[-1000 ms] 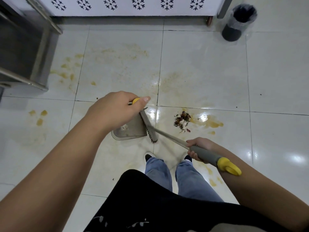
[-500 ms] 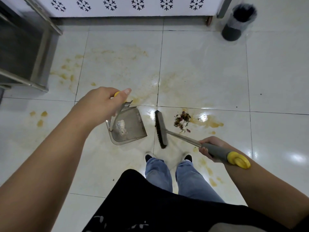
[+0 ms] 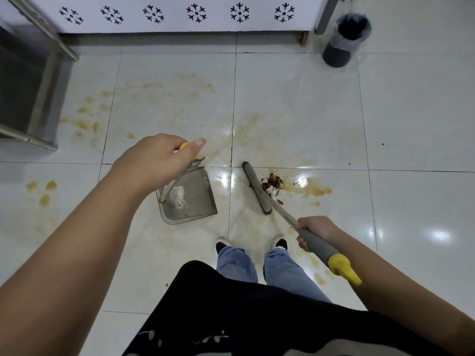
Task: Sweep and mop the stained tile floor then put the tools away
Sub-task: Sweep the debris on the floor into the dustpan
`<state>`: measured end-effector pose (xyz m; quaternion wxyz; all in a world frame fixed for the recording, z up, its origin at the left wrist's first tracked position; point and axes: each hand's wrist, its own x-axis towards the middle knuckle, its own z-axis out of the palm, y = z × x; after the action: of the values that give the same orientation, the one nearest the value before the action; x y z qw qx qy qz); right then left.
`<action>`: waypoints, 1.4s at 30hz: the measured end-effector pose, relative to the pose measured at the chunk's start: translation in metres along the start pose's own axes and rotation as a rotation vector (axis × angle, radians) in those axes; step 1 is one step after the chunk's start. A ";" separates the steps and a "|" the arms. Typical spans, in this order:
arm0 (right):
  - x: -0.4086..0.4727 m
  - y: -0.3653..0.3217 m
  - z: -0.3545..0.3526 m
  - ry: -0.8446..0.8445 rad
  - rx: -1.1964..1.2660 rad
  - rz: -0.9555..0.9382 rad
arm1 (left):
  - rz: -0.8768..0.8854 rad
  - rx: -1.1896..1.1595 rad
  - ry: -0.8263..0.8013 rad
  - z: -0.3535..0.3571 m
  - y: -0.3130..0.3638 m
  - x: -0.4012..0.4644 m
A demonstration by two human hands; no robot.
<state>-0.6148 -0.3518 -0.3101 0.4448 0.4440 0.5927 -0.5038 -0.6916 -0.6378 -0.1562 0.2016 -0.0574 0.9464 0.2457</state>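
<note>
At far left stands a metal cabinet [image 3: 28, 98], with yellow-brown stains [image 3: 88, 116] spattered on the tile floor [image 3: 295, 93] just beside it. Nearer, the left hand [image 3: 156, 160] curls its fingers round the yellow-tipped handle of the dustpan [image 3: 190, 199], thumb laid along the top; the pan rests on the tiles with some pale debris in it. It looks light and rigid, best steered from that upright handle. To its right, apart from the pan, the broom [image 3: 257, 191] has its head on the floor touching the small debris pile [image 3: 272, 185] (dry scraps, probably easy to scatter). The right hand [image 3: 314, 231] wraps the grey grip below the yellow end cap. A stiff, light tool, I judge. A lined bin [image 3: 341, 44] stands far right.
</note>
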 end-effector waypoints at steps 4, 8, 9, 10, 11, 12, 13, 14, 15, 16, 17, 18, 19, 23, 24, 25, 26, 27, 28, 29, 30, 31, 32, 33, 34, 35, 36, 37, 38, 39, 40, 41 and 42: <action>-0.014 0.024 -0.015 0.021 -0.433 -0.177 | -0.003 0.032 0.001 0.001 0.004 0.002; -0.027 0.036 -0.028 -0.022 -0.272 -0.134 | -0.012 0.047 -0.022 0.001 0.007 0.002; -0.028 0.034 -0.032 -0.036 -0.132 -0.078 | -0.012 0.045 -0.035 0.001 0.008 0.002; -0.029 0.033 -0.035 -0.060 0.003 -0.021 | -0.013 0.033 -0.054 0.001 0.008 0.002; -0.031 0.030 -0.039 -0.093 0.123 0.028 | -0.018 0.009 -0.081 0.002 0.009 0.002; -0.034 0.027 -0.043 -0.117 0.210 0.061 | -0.026 -0.020 -0.116 0.003 0.010 0.001; -0.036 0.024 -0.047 -0.129 0.260 0.079 | -0.035 -0.045 -0.154 0.004 0.011 0.000; -0.040 0.022 -0.051 -0.136 0.288 0.091 | -0.043 -0.063 -0.186 0.005 0.011 -0.001; -0.042 0.022 -0.056 -0.137 0.308 0.096 | -0.047 -0.079 -0.213 0.006 0.012 -0.002; -0.043 0.023 -0.062 -0.137 0.331 0.102 | -0.051 -0.094 -0.235 0.007 0.013 -0.003; -0.045 0.023 -0.068 -0.136 0.360 0.106 | -0.055 -0.104 -0.253 0.007 0.014 -0.005; -0.047 0.023 -0.073 -0.135 0.390 0.106 | -0.063 -0.103 -0.270 0.008 0.014 -0.006; -0.049 0.023 -0.078 -0.132 0.417 0.101 | -0.075 -0.086 -0.286 0.009 0.015 -0.008; -0.048 0.029 -0.098 -0.096 0.491 0.087 | -0.137 -0.005 -0.387 0.011 0.023 -0.014; -0.047 0.030 -0.104 -0.079 0.495 0.092 | -0.147 -0.010 -0.407 0.013 0.025 -0.015; -0.045 0.030 -0.110 -0.063 0.495 0.094 | -0.153 -0.017 -0.418 0.014 0.027 -0.015; -0.042 0.029 -0.114 -0.043 0.491 0.095 | -0.150 -0.015 -0.422 0.015 0.028 -0.015; -0.038 0.028 -0.117 -0.016 0.475 0.085 | -0.139 -0.002 -0.420 0.017 0.031 -0.015; -0.032 0.026 -0.118 0.026 0.440 0.062 | -0.125 0.021 -0.413 0.019 0.033 -0.015; -0.023 0.023 -0.116 0.081 0.378 0.026 | -0.112 0.045 -0.405 0.022 0.037 -0.015; -0.014 0.020 -0.113 0.137 0.303 -0.017 | -0.103 0.062 -0.404 0.025 0.041 -0.015; -0.007 0.015 -0.107 0.175 0.232 -0.057 | -0.099 0.075 -0.412 0.029 0.047 -0.015; 0.002 0.011 -0.101 0.192 0.191 -0.084 | -0.096 0.085 -0.428 0.034 0.052 -0.015; 0.010 0.006 -0.094 0.186 0.196 -0.093 | -0.094 0.094 -0.445 0.039 0.058 -0.016; 0.017 0.001 -0.088 0.172 0.191 -0.103 | -0.086 0.112 -0.453 0.045 0.063 -0.016; 0.022 -0.003 -0.083 0.156 0.168 -0.109 | -0.072 0.138 -0.453 0.050 0.067 -0.016; 0.027 -0.006 -0.079 0.142 0.143 -0.118 | -0.057 0.168 -0.450 0.055 0.070 -0.016; 0.027 -0.008 -0.079 0.123 0.140 -0.127 | -0.048 0.197 -0.453 0.058 0.073 -0.016; 0.026 -0.010 -0.083 0.109 0.136 -0.122 | -0.044 0.219 -0.464 0.060 0.075 -0.016; 0.024 -0.009 -0.094 0.088 0.176 -0.103 | -0.041 0.236 -0.479 0.062 0.077 -0.016; 0.022 -0.007 -0.109 0.081 0.260 -0.069 | -0.037 0.246 -0.496 0.063 0.080 -0.015; 0.019 -0.002 -0.126 0.078 0.335 -0.025 | -0.034 0.251 -0.512 0.063 0.083 -0.013; 0.013 0.002 -0.143 0.055 0.407 0.011 | -0.032 0.251 -0.528 0.065 0.089 -0.010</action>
<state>-0.6267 -0.2081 -0.3097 0.3321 0.5416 0.4880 -0.5985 -0.6779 -0.5287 -0.1650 0.4503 0.0189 0.8832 0.1297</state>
